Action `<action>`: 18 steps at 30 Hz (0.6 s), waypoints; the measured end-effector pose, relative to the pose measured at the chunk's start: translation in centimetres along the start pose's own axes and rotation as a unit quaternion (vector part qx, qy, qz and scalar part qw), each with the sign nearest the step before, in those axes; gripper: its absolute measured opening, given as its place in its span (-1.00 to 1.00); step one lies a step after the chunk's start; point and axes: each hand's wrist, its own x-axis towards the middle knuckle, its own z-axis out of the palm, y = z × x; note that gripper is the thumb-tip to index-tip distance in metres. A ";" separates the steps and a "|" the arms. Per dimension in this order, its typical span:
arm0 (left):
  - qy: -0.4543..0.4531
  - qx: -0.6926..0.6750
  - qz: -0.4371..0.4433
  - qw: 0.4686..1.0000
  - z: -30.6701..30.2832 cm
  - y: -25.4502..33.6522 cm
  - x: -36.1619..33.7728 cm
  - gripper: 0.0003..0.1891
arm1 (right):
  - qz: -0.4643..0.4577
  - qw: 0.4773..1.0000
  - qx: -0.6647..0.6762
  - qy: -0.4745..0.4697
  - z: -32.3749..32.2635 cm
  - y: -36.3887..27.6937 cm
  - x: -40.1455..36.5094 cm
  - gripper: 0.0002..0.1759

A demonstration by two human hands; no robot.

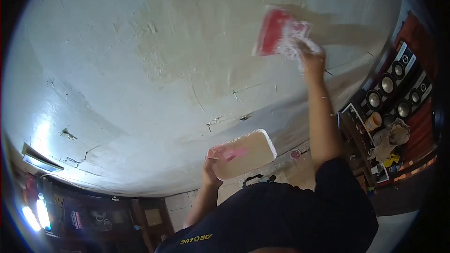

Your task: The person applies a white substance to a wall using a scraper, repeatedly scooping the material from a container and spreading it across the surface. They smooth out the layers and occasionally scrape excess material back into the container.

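My right hand (310, 56) is raised to the wall (197, 51) and closed round a red scraper (275, 32) smeared with white paste. The scraper's wide edge faces left, at or near the wall surface; a small gap cannot be ruled out. Lower down, my left hand (212, 168) grips the left end of a shallow, pale rectangular tray (251, 154). Inside the tray lies a patch of pink, and white paste coats its rim. Damp-looking patches and rough marks show on the wall.
Speakers (387, 84) stand at the right beside a shelf with an orange-brown cup (373, 121) and crumpled brown paper (396, 133). A small round container (295, 153) is low by the wall. Dark wooden furniture (152, 220) and bright lights are at the lower left.
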 end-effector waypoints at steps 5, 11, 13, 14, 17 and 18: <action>-0.026 -0.021 -0.002 0.999 -0.9 0.4 -0.3 -0.49 | 0.117 0.959 0.194 0.172 -8.8 0.7 -1.4 -0.65; -0.008 -0.019 -0.015 1.000 -0.3 0.1 0.1 -0.46 | 0.071 0.953 0.279 -0.095 9.0 -8.4 -5.5 -0.85; -0.006 -0.036 -0.016 0.999 -0.1 -0.1 0.0 -0.48 | -0.128 0.976 0.126 -0.120 14.1 -12.4 -6.0 -0.76; -0.007 -0.036 -0.019 0.999 -0.2 -0.2 0.1 -0.48 | -0.104 0.979 0.094 -0.147 15.2 -13.6 -6.1 -0.75; -0.013 -0.044 -0.028 0.999 -0.7 -0.3 0.0 -0.47 | -0.136 0.989 0.045 -0.026 14.0 -8.6 -4.3 -0.85; -0.016 -0.032 -0.027 0.999 -0.6 -0.2 -0.1 -0.47 | -0.057 0.998 -0.021 -0.015 10.7 -6.5 -3.5 -0.89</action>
